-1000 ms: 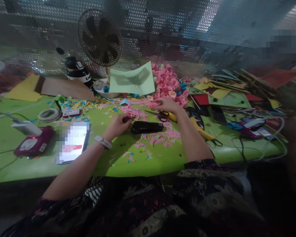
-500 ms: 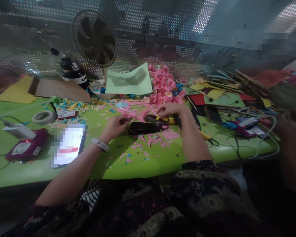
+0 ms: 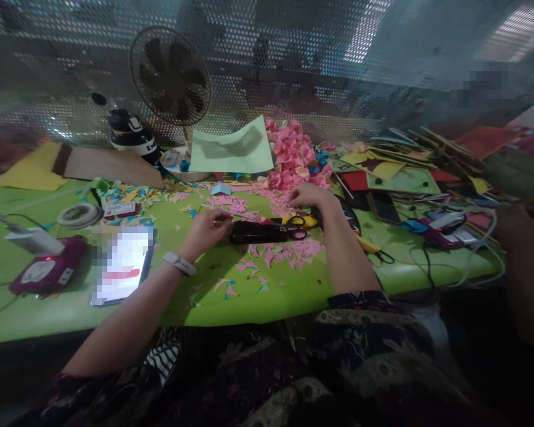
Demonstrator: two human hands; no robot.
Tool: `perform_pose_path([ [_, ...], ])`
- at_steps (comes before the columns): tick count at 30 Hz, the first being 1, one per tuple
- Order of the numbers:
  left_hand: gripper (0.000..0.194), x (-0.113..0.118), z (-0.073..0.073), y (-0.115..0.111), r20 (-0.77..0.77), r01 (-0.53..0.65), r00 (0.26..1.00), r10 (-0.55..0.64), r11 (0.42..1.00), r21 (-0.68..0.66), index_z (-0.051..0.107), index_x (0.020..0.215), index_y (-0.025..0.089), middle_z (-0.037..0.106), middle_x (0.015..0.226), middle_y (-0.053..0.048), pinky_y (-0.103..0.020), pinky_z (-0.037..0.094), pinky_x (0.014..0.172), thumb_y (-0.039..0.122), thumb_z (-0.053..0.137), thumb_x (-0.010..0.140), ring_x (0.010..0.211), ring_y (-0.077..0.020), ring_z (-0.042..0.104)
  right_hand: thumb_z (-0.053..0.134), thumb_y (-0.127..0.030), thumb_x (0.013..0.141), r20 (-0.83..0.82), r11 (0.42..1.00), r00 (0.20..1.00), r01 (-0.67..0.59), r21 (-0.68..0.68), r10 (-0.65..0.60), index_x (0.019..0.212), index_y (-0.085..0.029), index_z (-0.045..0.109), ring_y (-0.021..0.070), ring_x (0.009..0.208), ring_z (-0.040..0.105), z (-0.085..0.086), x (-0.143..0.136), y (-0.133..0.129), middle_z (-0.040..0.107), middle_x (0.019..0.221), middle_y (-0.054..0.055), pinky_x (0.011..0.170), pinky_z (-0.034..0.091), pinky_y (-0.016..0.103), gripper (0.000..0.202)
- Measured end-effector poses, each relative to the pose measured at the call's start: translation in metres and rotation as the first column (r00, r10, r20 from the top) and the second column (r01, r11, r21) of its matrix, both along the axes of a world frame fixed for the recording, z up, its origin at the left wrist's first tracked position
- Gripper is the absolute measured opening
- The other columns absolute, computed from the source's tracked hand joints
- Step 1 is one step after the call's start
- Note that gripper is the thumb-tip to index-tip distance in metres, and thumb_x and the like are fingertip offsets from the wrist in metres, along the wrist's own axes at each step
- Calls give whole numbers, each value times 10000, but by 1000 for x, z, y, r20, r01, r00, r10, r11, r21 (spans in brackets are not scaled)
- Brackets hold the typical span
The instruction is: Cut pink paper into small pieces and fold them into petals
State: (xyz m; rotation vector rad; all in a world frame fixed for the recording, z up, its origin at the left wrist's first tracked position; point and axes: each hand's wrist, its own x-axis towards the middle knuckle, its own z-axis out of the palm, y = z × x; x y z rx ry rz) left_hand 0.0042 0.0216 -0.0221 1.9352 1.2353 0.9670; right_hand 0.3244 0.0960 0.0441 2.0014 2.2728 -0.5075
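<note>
My left hand [image 3: 210, 228] is at the left end of a black stapler-like tool [image 3: 258, 232], its fingers curled together; whatever they pinch is too small to make out. My right hand [image 3: 309, 196] hovers over the pink scraps with its fingers bent downward, their tips too blurred to read. Beneath it are scissors [image 3: 297, 228] with dark handles and a yellow tool [image 3: 309, 222]. Behind the hands rises a heap of pink folded paper pieces [image 3: 293, 151]. A small light blue folded paper [image 3: 221, 189] sits among the scraps.
A phone [image 3: 123, 264] and a purple power socket box [image 3: 48, 265] lie at the left. Behind stand a fan [image 3: 169, 76], a bottle [image 3: 133, 136] and a green sheet [image 3: 231, 148]. Stacked cards [image 3: 400, 157] are at the right, near another person's arm [image 3: 523, 267].
The dark-bladed item and pink piece seen between my hands are no longer raised there; the scissors now lie beside the black tool. My right hand has shifted slightly, while my left stays nearly in place.
</note>
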Motion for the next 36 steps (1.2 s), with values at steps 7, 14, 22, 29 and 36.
perform_pose_path([
  [7, 169, -3, 8, -1, -169, -48, 985, 46, 999, -12, 731, 866, 173, 741, 812, -60, -312, 501, 689, 272, 601, 827, 714, -196, 657, 751, -242, 743, -75, 982, 996, -67, -174, 55, 756, -179, 733, 178, 699, 678, -10, -23, -5, 740, 732, 28, 606, 490, 250, 67],
  [14, 165, 3, 10, -5, -214, -40, 976, 38, 999, -3, 740, 871, 157, 733, 777, -63, -284, 464, 639, 213, 586, 854, 679, -183, 641, 668, -164, 803, -94, 995, 993, -59, 77, 66, 884, -165, 756, 212, 853, 714, -15, -34, -1, 779, 937, 72, 741, 508, 272, 120],
  [22, 161, 6, 12, -6, -154, -68, 986, 68, 998, 6, 742, 906, 151, 757, 864, -67, -255, 480, 652, 189, 588, 876, 724, -164, 661, 596, -362, 881, -66, 921, 988, -103, 376, 138, 1097, -184, 752, 312, 1023, 684, -26, -40, 9, 748, 1139, 125, 850, 516, 394, 321],
  [29, 139, 1, 19, 1, -24, -117, 993, 116, 993, -28, 724, 914, 132, 751, 822, -77, -246, 514, 673, 177, 598, 877, 729, -159, 690, 587, -460, 860, -159, 924, 955, -185, 336, 249, 1057, -217, 764, 289, 931, 706, -16, -43, 1, 773, 1036, 95, 801, 528, 384, 359],
  [36, 135, 0, 31, 10, -160, -115, 980, 118, 993, 25, 725, 909, 149, 755, 830, -71, -258, 527, 690, 185, 607, 854, 730, -160, 692, 591, -459, 860, -254, 904, 920, -188, 384, 299, 984, -205, 766, 248, 868, 694, -1, -45, -5, 773, 986, 79, 749, 508, 336, 333],
])
